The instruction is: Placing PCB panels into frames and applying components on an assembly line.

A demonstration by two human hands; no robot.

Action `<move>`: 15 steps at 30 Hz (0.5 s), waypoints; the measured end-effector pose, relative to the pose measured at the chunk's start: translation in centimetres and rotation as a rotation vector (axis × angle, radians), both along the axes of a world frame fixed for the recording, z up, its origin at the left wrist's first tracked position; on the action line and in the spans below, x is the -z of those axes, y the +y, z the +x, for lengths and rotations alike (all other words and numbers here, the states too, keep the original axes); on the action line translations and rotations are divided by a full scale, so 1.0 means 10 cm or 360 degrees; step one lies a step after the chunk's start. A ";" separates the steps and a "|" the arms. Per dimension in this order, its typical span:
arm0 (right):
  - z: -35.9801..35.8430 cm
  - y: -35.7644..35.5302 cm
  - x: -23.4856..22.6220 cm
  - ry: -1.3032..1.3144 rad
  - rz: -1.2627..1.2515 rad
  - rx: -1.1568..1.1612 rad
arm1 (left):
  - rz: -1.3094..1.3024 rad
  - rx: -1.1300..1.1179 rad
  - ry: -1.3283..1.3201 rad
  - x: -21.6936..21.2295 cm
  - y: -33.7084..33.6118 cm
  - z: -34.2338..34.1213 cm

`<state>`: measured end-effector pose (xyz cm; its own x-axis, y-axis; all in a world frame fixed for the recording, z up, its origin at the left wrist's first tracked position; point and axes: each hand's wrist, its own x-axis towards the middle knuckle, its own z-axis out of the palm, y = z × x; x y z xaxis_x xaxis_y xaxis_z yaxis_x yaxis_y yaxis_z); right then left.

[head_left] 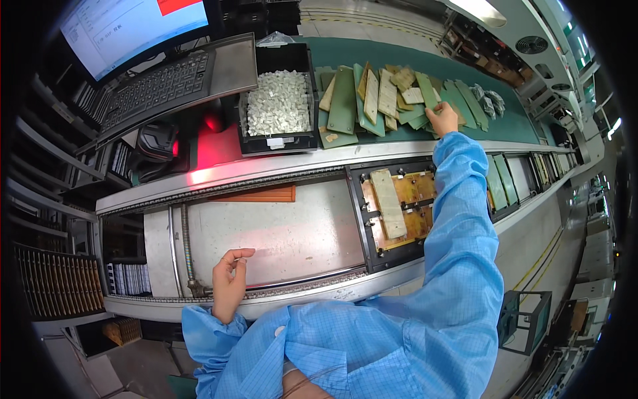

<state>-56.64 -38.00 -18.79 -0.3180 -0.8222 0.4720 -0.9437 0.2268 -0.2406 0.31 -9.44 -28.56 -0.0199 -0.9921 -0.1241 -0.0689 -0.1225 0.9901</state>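
My right hand (443,120) reaches across the conveyor to a heap of flat strips on the green bench top. Its fingers are closed at the near end of a narrow green strip (426,90). Over the near rail of the conveyor hovers my left hand (230,284), index finger stretched out and thumb apart, holding nothing that I can see. Between my arms, a black-framed fixture (367,229) with copper-coloured circuit boards (413,188) sits on the conveyor. A pale, worn strip (389,205) lies lengthwise over the left part of the boards.
A black bin (279,143) of small whitish parts (278,103) stands left of the strips. Further left are a keyboard (156,90), a monitor (136,33) and a scanner-like device (158,141) beside red light. More fixtures (502,179) line the conveyor beyond my right arm.
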 end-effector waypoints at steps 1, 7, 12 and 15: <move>-0.07 0.02 0.00 -0.0002 0.0004 0.0011 | -0.0003 -0.0005 -0.0004 -0.02 -0.03 -0.01; 0.40 1.36 -0.05 -0.0470 -0.0172 -0.0304 | 0.0018 0.0038 -0.0059 -0.05 -0.02 -0.01; 0.90 2.62 0.18 -0.0314 -0.0104 -0.0215 | 0.0008 0.0112 -0.0085 -0.03 -0.10 -0.06; 1.04 2.78 0.31 -0.0346 -0.0104 -0.0199 | 0.0018 0.0111 -0.0132 -0.04 -0.10 -0.07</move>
<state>-46.27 -10.18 -21.88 -0.3153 -0.8316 0.4572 -0.8880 0.0886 -0.4512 -0.40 -10.43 -28.17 -0.0781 -0.9871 -0.1396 -0.1594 -0.1258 0.9792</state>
